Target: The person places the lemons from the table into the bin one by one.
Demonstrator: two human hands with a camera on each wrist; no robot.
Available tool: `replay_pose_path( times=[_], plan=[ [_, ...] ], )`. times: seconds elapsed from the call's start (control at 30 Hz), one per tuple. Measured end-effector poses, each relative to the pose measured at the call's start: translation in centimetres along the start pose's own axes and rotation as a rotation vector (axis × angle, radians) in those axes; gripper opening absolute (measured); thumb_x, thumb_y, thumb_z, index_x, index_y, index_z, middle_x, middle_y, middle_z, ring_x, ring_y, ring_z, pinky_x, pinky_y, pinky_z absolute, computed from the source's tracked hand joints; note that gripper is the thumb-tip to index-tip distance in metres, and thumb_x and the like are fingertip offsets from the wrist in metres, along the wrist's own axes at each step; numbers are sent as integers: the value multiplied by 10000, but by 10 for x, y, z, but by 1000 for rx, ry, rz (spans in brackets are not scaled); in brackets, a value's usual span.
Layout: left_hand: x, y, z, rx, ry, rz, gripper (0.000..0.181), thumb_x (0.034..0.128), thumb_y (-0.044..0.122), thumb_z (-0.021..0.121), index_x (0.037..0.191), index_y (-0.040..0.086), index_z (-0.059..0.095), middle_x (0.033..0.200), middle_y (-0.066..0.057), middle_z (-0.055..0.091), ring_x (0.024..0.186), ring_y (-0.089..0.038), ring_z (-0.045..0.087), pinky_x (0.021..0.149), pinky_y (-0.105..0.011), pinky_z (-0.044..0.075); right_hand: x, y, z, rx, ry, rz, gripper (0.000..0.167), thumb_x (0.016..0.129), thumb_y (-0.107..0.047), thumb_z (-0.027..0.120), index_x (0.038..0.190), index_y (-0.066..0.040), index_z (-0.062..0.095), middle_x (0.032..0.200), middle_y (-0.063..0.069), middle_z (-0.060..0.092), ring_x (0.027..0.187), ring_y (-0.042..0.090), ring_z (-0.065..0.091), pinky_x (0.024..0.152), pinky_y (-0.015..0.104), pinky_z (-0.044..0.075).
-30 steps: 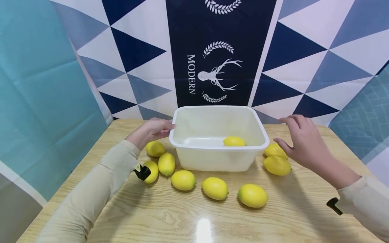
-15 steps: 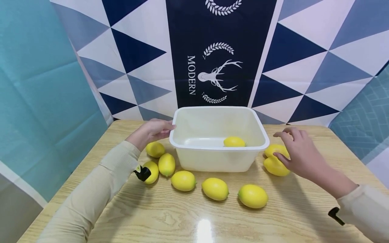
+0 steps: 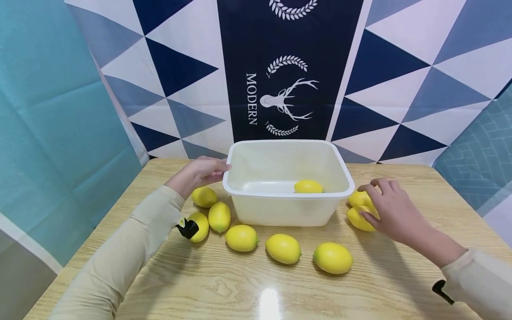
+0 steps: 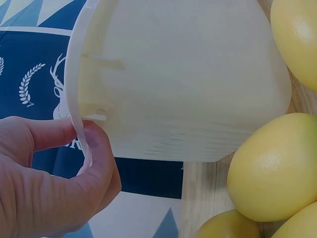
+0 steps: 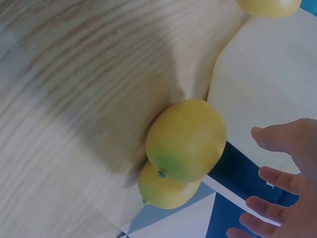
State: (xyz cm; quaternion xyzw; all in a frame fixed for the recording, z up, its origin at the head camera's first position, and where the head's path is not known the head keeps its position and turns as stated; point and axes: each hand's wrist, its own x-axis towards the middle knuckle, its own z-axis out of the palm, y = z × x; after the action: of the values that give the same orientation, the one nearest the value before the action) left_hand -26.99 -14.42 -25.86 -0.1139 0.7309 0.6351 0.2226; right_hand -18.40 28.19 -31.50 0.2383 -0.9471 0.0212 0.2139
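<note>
Lemons [image 3: 356, 218], two close together, lie on the worktop [image 3: 200, 284] right of a white tub [image 3: 280, 210]. The right hand [image 3: 394, 213] hangs by them, grip spread; the left hand [image 3: 204, 171] pinches the tub's rim [image 4: 73, 79]. One-sided contact could roll the nearer lemon away.

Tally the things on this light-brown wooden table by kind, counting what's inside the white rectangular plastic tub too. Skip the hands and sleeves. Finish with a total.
White rectangular plastic tub: 1
Yellow oval lemons: 9 (8 outside the tub, 1 inside)
Total: 10
</note>
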Motion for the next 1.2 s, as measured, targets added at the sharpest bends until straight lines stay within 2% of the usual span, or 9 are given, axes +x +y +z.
replay_pose_path(
  times=[0.2,0.43,0.7,0.93,1.2],
  plan=[
    [-1,0,0,-5,0,3,492,956,115,573,1431,90,447,1434,-95,481,988,-139,557,1072,-287,460,-4,-1,4,-27,-33,-8,550,659,-206,869,1101,-21,598,1055,272,558,937,484,520,679,585,500],
    [-2,0,1,-15,-7,5,490,957,109,570,1430,80,445,1445,-99,473,1005,-144,551,1083,-300,454,-8,-4,5,-46,-112,9,521,694,-229,849,1100,-6,612,1064,269,561,939,465,527,694,565,524],
    [-3,0,0,-8,-4,11,480,959,109,567,1424,76,453,1401,-104,494,945,-125,564,1073,-294,461,-15,-5,15,-26,-58,-69,523,622,-178,880,1034,-11,605,961,235,579,804,401,551,621,502,526],
    [-3,-1,2,2,4,8,479,956,125,576,1419,78,460,1352,-89,517,963,-131,569,1071,-291,462,-18,-8,21,8,-117,-50,549,644,-175,875,1077,-2,586,977,213,577,788,332,528,648,460,523],
    [-2,-2,1,3,11,12,485,956,123,577,1422,73,454,1404,-111,495,954,-131,571,1075,-294,463,-19,-10,23,28,-113,-64,586,633,-142,879,1114,-6,574,984,193,554,790,315,494,662,435,495]
  ],
)
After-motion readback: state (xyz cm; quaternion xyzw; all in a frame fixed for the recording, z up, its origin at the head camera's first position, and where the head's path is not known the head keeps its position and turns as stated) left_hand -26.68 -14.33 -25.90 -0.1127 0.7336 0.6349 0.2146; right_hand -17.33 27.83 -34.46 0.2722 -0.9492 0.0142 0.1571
